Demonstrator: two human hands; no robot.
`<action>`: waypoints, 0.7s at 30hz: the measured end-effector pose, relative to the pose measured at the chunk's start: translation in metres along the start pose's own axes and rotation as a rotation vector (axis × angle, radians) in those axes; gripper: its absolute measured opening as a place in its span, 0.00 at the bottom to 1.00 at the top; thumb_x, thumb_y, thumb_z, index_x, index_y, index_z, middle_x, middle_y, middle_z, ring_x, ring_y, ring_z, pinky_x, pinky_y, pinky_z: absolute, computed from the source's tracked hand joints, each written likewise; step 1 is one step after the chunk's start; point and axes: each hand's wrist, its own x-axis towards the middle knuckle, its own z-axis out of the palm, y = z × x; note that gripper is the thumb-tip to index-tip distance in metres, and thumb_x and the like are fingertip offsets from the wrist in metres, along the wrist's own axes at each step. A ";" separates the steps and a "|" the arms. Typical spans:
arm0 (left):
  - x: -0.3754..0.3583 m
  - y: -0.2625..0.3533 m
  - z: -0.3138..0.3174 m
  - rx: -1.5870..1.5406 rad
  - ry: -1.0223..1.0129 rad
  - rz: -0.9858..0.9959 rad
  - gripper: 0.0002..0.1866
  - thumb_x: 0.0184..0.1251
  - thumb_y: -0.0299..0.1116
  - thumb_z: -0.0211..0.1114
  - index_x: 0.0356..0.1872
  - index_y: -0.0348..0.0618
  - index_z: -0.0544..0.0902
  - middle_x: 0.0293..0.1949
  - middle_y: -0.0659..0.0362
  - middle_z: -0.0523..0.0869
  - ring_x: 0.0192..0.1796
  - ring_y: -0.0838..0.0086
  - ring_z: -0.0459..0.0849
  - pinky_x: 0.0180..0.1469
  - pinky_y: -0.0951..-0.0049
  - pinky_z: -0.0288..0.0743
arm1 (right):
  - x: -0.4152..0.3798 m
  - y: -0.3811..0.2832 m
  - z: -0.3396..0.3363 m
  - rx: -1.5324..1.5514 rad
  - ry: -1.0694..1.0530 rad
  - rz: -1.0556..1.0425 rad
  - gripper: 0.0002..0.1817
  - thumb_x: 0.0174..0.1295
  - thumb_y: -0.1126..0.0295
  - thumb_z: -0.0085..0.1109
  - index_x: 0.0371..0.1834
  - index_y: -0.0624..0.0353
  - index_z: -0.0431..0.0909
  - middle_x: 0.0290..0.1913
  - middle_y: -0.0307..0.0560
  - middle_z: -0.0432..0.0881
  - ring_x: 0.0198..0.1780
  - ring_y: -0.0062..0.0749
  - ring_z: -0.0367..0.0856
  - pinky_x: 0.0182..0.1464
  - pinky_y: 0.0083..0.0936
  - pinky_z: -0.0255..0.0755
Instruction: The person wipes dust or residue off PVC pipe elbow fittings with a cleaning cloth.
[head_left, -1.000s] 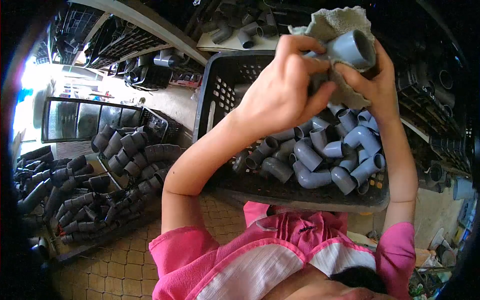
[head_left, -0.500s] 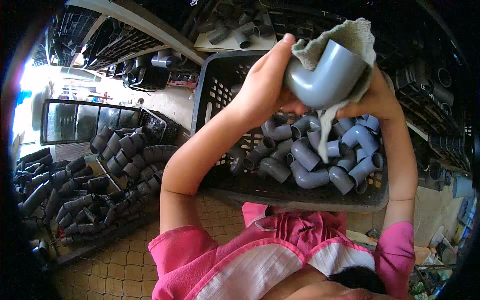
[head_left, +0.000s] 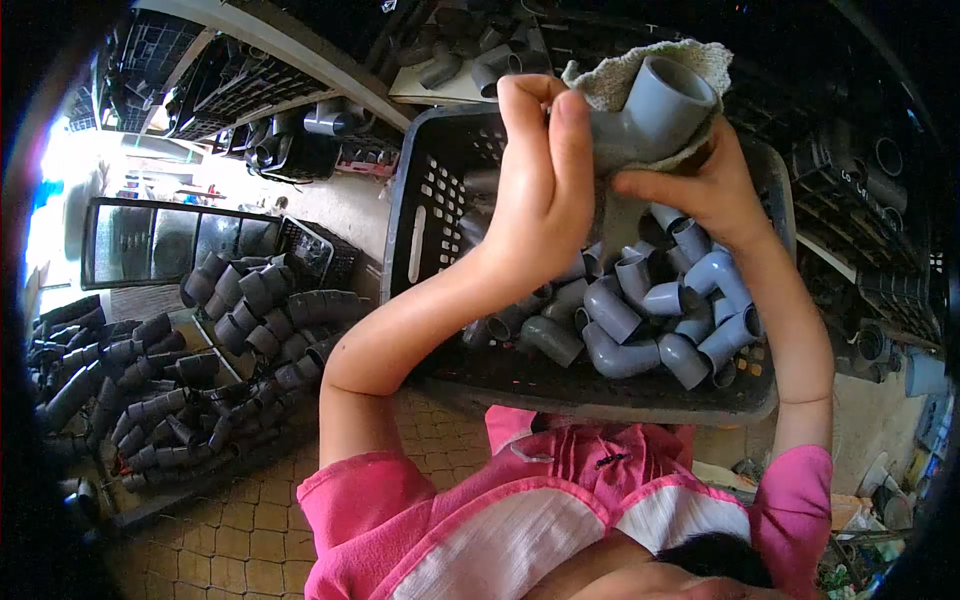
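A large grey pipe elbow (head_left: 668, 105) is held up over the black crate, one round opening tipped up toward me. My right hand (head_left: 705, 190) is closed on it from the right through a pale, rough cloth (head_left: 700, 60), thumb along the lower side. My left hand (head_left: 548, 180) is at the elbow's other end with bent fingers; that end and part of the grip are hidden behind the hand. Below both hands, several smaller grey pipe elbows (head_left: 622, 350) lie jumbled in the black crate (head_left: 580, 398).
Many dark pipe fittings (head_left: 160, 390) are piled low on the left. Behind the crate, more elbows sit on a light board (head_left: 415, 85). Stacked dark crates (head_left: 850, 190) stand close on the right, and a slanting beam (head_left: 290, 60) crosses the upper left.
The large elbow has turned, so its opening now faces me more. My left hand has twisted and shifted left and down around its end. The cloth's hanging strip no longer shows.
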 end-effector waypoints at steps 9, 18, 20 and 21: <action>0.001 -0.021 0.007 0.181 -0.031 0.303 0.16 0.64 0.24 0.61 0.45 0.29 0.65 0.47 0.40 0.69 0.46 0.49 0.74 0.46 0.58 0.74 | -0.004 0.008 0.016 0.407 0.168 0.327 0.23 0.55 0.62 0.71 0.50 0.62 0.77 0.48 0.44 0.82 0.50 0.26 0.79 0.55 0.25 0.72; 0.010 -0.023 0.004 0.612 -0.121 0.550 0.14 0.59 0.26 0.64 0.39 0.32 0.69 0.46 0.42 0.71 0.44 0.47 0.76 0.44 0.56 0.76 | -0.012 0.009 0.021 0.498 0.192 0.343 0.21 0.62 0.60 0.65 0.53 0.61 0.76 0.47 0.40 0.81 0.49 0.22 0.79 0.54 0.23 0.71; 0.010 -0.018 0.001 0.555 -0.152 0.492 0.13 0.60 0.26 0.64 0.39 0.32 0.69 0.43 0.43 0.73 0.41 0.47 0.77 0.41 0.56 0.76 | -0.011 0.010 0.026 0.466 0.239 0.278 0.22 0.62 0.60 0.65 0.54 0.61 0.75 0.47 0.40 0.81 0.50 0.22 0.78 0.54 0.23 0.71; 0.008 -0.014 -0.002 0.515 -0.173 0.439 0.13 0.60 0.26 0.63 0.38 0.32 0.69 0.41 0.43 0.73 0.39 0.47 0.78 0.39 0.56 0.77 | -0.011 0.010 0.031 0.454 0.283 0.244 0.22 0.61 0.60 0.66 0.54 0.61 0.74 0.48 0.40 0.81 0.50 0.22 0.78 0.54 0.23 0.71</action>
